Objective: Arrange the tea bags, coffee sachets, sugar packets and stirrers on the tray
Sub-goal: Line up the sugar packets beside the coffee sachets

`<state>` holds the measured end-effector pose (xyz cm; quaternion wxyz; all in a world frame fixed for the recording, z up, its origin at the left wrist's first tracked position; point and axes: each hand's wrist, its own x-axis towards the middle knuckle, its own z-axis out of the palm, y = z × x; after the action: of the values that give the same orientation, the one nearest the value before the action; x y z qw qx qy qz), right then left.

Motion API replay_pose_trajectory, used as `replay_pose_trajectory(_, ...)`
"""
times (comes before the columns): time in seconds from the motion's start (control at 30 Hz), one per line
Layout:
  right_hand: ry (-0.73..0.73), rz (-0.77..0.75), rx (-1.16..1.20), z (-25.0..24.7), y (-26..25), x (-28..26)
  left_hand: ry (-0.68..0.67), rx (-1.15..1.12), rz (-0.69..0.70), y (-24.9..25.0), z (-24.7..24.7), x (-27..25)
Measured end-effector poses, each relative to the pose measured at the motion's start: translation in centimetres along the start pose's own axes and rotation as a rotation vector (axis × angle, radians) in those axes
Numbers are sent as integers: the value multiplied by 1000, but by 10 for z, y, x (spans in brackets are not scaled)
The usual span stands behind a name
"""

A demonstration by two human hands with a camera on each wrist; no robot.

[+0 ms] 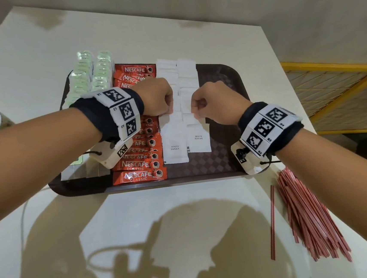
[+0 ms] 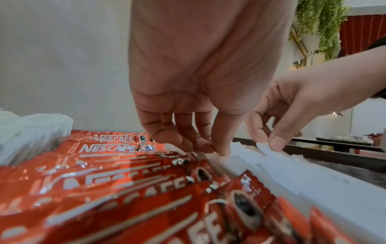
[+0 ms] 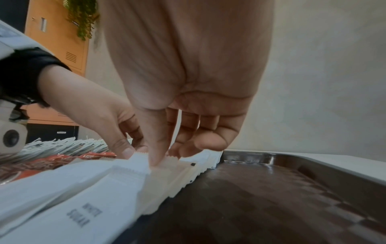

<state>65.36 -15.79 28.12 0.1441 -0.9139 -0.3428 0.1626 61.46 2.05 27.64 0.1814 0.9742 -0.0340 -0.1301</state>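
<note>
Head view looks down; both wrist views closely share the sugar packets.

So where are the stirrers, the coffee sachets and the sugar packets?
stirrers (image 1: 306, 214), head view, middle of the red bundle.
coffee sachets (image 1: 139, 175), head view, nearest sachet's label.
sugar packets (image 1: 175, 147), head view, nearest left packet's print.

1 tray lies under 2 hands: 1 left hand and 1 right hand. Beyond and beneath the left wrist run 2 rows of tea bags, too overlapped to count. Under the left hand sits 1 column of coffee sachets, at least 10 showing. Between the hands lie 2 columns of sugar packets, number unclear. Near the right forearm lies 1 heap of stirrers, with 1 stray apart.
</note>
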Motion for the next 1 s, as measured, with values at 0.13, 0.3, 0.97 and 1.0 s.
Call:
replay_pose_trajectory(0.13, -9, -9, 3, 2, -1, -1, 6, 13, 21, -3, 0, 1)
replay_pose_trajectory(0.3, -7, -10, 0, 2, -1, 1, -12, -15, 30, -5, 2, 0)
replay_pose_trajectory(0.97, 20, -2, 59, -3, 6, -3, -143, -25, -30, 8, -6, -4)
replay_pose_trajectory(1.0, 38, 2, 72, -3, 5, -3, -161, -37, -36, 9, -7, -4)
